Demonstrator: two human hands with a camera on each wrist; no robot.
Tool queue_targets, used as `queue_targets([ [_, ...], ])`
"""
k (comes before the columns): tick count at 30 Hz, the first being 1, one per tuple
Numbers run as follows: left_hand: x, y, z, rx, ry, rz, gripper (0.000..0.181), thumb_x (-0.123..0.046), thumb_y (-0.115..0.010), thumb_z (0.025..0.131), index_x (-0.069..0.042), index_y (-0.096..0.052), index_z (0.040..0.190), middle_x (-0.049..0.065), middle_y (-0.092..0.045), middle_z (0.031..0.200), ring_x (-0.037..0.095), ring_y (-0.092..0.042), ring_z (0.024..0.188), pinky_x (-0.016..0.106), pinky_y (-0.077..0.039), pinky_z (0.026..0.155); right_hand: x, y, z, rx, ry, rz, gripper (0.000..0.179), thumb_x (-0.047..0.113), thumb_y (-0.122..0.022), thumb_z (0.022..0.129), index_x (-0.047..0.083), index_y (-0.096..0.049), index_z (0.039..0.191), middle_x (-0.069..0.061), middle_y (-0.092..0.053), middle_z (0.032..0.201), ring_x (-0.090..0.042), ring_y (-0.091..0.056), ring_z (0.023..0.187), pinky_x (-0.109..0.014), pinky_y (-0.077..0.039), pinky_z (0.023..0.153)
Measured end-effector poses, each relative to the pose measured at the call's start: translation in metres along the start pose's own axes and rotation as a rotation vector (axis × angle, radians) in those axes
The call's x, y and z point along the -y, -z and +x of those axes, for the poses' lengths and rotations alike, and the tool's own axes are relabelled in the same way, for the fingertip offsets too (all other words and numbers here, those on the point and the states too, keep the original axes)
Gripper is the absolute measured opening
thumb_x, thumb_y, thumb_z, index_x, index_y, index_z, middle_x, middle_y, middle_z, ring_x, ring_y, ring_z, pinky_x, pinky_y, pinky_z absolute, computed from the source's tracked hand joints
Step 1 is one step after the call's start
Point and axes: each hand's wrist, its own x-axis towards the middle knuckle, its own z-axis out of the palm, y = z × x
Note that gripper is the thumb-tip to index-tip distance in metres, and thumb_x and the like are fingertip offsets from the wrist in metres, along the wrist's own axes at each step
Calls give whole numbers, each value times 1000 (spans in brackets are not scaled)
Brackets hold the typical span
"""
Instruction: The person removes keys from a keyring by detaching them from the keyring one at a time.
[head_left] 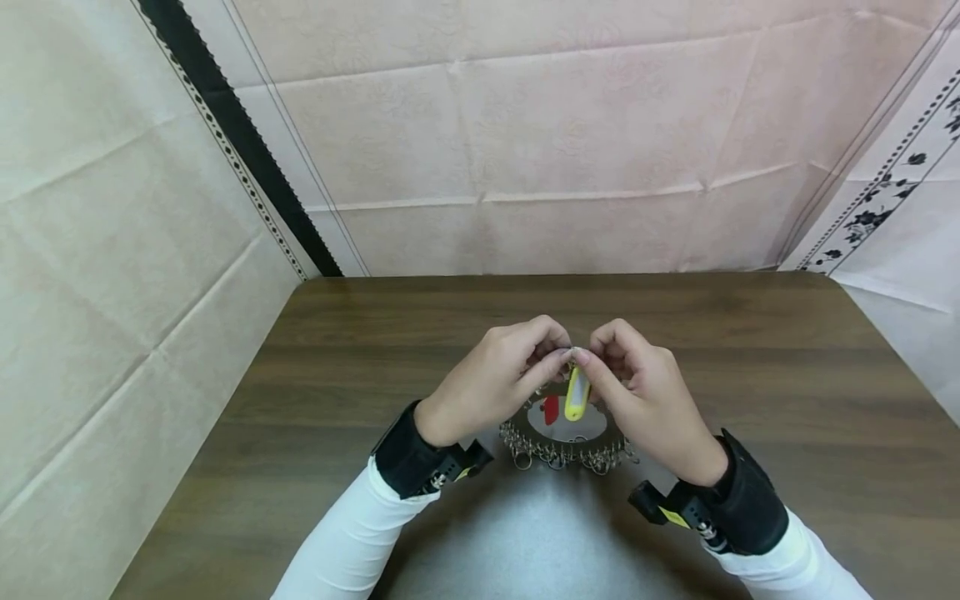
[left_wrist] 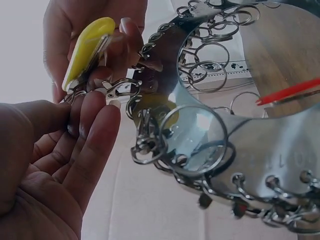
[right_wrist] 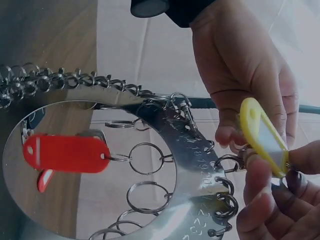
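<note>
Both hands meet over a ring-shaped metal plate with stamped numbers and small metal hooks and split rings along its edges. My left hand pinches at a small snap hook that hangs from the plate's outer edge. With thumb and fingers, my right hand pinches the end of a yellow key tag where its small metal ring sits. The tag has a pale label window. Fingers partly hide the join between ring and hook. A red key tag hangs from a split ring in the plate's opening.
Under the hands is a brown wood-grain table. Pale patterned cloth hangs behind it and at both sides. Black wrist straps with small cameras sit on both wrists, close to the plate. Several bare split rings dangle from the plate.
</note>
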Motion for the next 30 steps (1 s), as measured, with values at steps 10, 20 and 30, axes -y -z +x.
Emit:
queue_targets([
  [10,-1,1,-1,-28,-6,-24,5,-10,-61,102,-4,-60,103,2,-66,85,6,-59,74,16,-51,64,1,1,-3,20,-1,22,7,-3,-58,100,0,-52,102,-5,-56,76,-10,-52,61,-23,-48,53],
  [20,1,1,1,-33,-90,49,11,-8,-62,101,-3,-64,110,4,-71,94,5,-65,79,10,-52,73,2,-1,-4,0,11,40,7,-5,-56,100,-2,-52,104,-4,-56,80,-13,-52,61,-23,-48,54],
  [30,1,2,-1,-93,-66,84,5,-10,-62,101,-5,-61,102,2,-67,86,6,-61,74,11,-50,67,3,-3,0,-4,-19,51,9,-3,-61,98,-2,-56,104,-6,-59,86,-14,-57,65,-22,-51,58],
])
